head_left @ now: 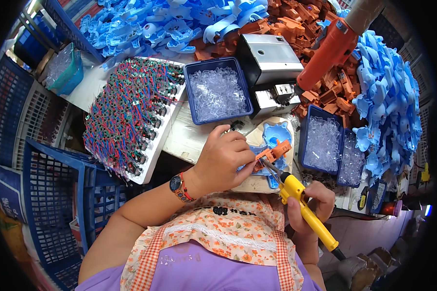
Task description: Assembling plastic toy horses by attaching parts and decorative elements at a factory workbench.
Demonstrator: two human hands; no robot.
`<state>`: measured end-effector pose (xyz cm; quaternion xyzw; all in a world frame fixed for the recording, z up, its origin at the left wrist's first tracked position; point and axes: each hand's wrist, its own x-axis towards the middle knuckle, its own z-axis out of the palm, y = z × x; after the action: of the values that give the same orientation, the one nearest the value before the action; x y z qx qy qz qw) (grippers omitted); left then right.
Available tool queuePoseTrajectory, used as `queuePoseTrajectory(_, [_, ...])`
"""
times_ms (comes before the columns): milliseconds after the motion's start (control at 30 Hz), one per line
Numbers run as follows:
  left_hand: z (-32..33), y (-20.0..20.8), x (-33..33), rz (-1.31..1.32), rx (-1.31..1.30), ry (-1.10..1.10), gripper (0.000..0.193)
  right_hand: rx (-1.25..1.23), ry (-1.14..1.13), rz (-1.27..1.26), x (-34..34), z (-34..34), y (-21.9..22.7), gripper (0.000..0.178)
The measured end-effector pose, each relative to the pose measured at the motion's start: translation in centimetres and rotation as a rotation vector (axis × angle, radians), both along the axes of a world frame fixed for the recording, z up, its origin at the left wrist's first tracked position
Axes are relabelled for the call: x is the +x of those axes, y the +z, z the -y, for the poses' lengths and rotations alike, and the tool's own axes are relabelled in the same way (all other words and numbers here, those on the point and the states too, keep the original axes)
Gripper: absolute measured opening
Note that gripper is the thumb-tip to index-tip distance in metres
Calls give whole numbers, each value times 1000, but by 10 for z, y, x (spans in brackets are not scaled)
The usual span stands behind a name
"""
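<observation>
My left hand [226, 157], with a watch on its wrist, pinches an orange plastic part [278, 150] over a light blue plastic shell [277, 133]. In my right hand [311, 206] is a yellow soldering iron [311, 216] with a black cord at its lower end. The iron's metal tip points up and left and meets the orange part beside my left fingertips. My fingers hide the exact contact spot. Beneath the blue shell lies a pale work board [250, 184].
A white tray [156, 154] bears many wired circuit boards. Blue bins [195, 112] [305, 154] hold clear plastic pieces. A metal-topped machine [272, 54] stands behind, and an orange power screwdriver [328, 54] hangs at upper right. Blue shells [391, 94] and orange parts [291, 24] are heaped around.
</observation>
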<state>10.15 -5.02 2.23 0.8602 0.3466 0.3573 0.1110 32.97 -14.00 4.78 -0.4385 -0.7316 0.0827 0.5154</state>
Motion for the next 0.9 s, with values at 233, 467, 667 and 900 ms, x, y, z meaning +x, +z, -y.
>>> queuePoseTrajectory(233, [0,4,1,-37,-17,-7,6,19,-5,-38,2,1,-2,40])
queuePoseTrajectory(467, [1,3,0,-49,-32,6,8,16,-6,-49,6,3,-6,40])
queuePoseTrajectory(667, [-9,10,-22,188,-198,52,14,-58,-4,-264,8,14,-13,39])
queuePoseTrajectory(900, [-13,-7,-73,245,-414,19,10,-43,-176,-554,21,13,-20,43])
